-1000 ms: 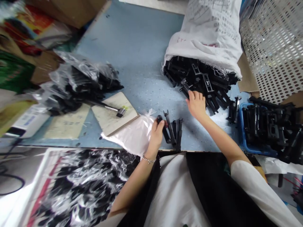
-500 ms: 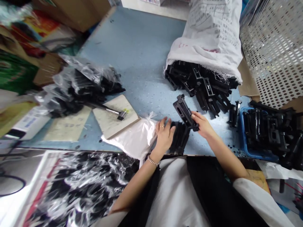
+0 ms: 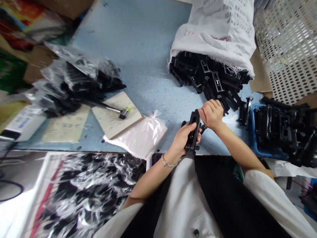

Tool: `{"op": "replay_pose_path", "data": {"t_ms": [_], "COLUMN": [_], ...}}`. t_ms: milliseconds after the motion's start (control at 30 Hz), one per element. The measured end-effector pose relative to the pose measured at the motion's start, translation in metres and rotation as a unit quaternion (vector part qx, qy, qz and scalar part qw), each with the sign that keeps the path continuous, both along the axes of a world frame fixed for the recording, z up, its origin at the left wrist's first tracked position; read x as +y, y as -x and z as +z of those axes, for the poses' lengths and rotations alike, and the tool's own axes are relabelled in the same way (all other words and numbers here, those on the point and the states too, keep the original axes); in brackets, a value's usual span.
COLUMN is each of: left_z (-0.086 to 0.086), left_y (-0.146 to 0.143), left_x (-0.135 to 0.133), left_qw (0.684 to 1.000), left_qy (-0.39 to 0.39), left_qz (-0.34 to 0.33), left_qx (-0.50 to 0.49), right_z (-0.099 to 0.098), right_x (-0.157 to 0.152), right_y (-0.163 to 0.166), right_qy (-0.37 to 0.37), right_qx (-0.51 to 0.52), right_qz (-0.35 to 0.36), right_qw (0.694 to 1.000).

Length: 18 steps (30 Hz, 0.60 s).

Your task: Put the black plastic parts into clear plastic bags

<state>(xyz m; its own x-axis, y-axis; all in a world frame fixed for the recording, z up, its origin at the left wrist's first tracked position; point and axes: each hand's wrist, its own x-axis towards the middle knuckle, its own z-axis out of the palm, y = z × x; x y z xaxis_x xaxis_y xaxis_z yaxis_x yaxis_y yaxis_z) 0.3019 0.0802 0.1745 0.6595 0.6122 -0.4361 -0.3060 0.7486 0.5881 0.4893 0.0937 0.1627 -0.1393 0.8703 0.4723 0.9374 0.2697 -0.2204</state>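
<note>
My left hand (image 3: 184, 135) is wrapped round a bundle of long black slotted plastic parts (image 3: 193, 130), held near the front edge of the bench. The thumb lies across the top part. Other black ends poke out beneath and beside it. My right hand (image 3: 212, 114) is closed, its fingers bunched at the bundle's upper end; its grip there is partly hidden. A white plastic bag (image 3: 146, 135) lies left of my hands. Beyond them, more black parts (image 3: 210, 76) spill from a white woven sack (image 3: 213, 36).
A hammer (image 3: 111, 108) rests on a pale board (image 3: 119, 122). Bagged black parts (image 3: 81, 79) are heaped at the left. A blue basket (image 3: 254, 132) full of black parts stands at the right, near a perforated panel (image 3: 284, 49). Below the bench is a crate of bagged parts (image 3: 94, 191).
The black parts that lay under my left hand are now lifted in it. My right hand has brought its slotted part over to them and sits at their upper end.
</note>
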Motion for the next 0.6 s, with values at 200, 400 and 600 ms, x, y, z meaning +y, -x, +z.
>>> {"op": "replay_pose_path", "data": {"t_ms": [200, 400, 600], "left_z": [-0.016, -0.016, -0.038], "left_y": [0.007, 0.009, 0.046], "left_x": [0.021, 0.011, 0.030], "left_qw": [0.993, 0.974, 0.814], "left_qy": [-0.026, -0.155, -0.439], "left_qz": [0.092, 0.112, 0.221], "left_qx": [0.064, 0.117, 0.308], "right_z": [-0.005, -0.033, -0.027], "right_x": [-0.029, -0.069, -0.051], "right_y": [0.029, 0.078, 0.065], "right_qy": [-0.070, -0.071, 0.240], "right_qx": [0.017, 0.160, 0.283], "right_qz": [0.071, 0.104, 0.032], "right_qw": [0.995, 0.979, 0.928]}}
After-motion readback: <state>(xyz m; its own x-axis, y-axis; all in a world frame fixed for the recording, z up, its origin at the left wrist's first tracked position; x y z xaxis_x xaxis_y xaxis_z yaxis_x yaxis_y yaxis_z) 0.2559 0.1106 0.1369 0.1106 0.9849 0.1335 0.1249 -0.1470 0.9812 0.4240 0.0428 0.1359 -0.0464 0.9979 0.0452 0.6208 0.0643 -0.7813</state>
